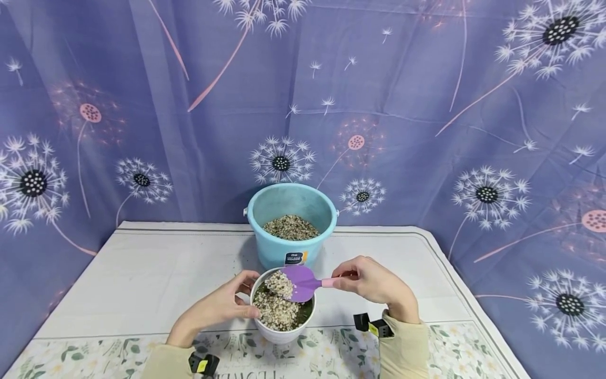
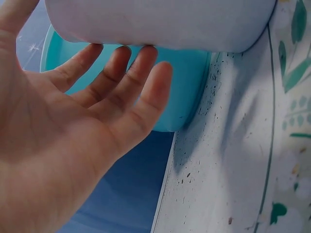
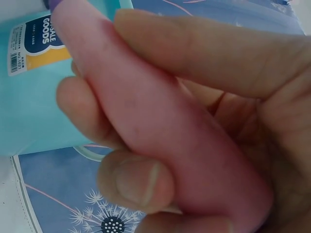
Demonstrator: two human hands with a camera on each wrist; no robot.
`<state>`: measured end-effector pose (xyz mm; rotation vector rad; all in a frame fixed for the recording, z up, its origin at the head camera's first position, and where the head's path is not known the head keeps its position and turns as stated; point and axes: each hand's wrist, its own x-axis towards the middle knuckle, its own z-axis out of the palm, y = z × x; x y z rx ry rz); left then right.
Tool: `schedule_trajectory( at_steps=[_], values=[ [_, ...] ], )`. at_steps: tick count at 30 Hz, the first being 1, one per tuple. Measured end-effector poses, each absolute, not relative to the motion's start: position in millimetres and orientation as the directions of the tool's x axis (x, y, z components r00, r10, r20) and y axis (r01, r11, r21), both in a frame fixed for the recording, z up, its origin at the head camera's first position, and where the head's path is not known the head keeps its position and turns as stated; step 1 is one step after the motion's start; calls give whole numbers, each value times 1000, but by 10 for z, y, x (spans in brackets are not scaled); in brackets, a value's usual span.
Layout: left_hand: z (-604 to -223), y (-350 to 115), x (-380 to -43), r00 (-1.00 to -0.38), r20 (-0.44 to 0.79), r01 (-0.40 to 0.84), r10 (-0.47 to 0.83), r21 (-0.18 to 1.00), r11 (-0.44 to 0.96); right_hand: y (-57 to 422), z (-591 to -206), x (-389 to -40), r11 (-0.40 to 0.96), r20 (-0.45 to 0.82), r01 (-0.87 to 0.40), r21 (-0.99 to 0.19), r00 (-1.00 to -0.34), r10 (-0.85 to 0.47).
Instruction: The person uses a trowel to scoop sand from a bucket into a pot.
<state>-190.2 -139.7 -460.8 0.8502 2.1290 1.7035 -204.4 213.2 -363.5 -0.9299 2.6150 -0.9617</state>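
Observation:
A white flowerpot [image 1: 279, 336] holds pale, coarse potting grit [image 1: 279, 314] over a dark green layer. My left hand [image 1: 222, 304] steadies the pot from its left side, thumb toward me and fingers at the far side; in the left wrist view several fingertips [image 2: 150, 53] touch the white wall. With my right hand [image 1: 374, 281] I grip a trowel by its pink handle [image 3: 146, 111]. The trowel's purple blade [image 1: 303, 284] lies over the pot's opening, tilted, with some grit on its left end. The lower rim is partly hidden behind the blade.
Right behind the pot stands a light blue bucket [image 1: 284, 252] partly filled with the same kind of grit [image 1: 291, 227]. A white table covering [image 1: 156, 273] with a floral front band has dark crumbs on it. A dandelion-print curtain [image 1: 213, 147] hangs behind and on both sides.

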Motion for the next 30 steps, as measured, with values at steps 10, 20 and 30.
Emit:
schedule_trajectory(
  at_steps=[10, 20, 30],
  values=[
    [-4632, -1402, -1910, -786, 136, 266, 603, 955, 131, 2104, -3631, -2050, 590, 41, -508, -628, -778, -627],
    [-4602, -1418, -1895, -783, 115, 235, 612, 964, 121, 2110, -3626, -2040, 591, 36, -508, -627, -776, -629],
    [-4590, -1391, -1874, -776, 103, 227, 623, 966, 122, 2119, -3639, -2042, 594, 35, -508, -624, -777, -628]
  ],
)
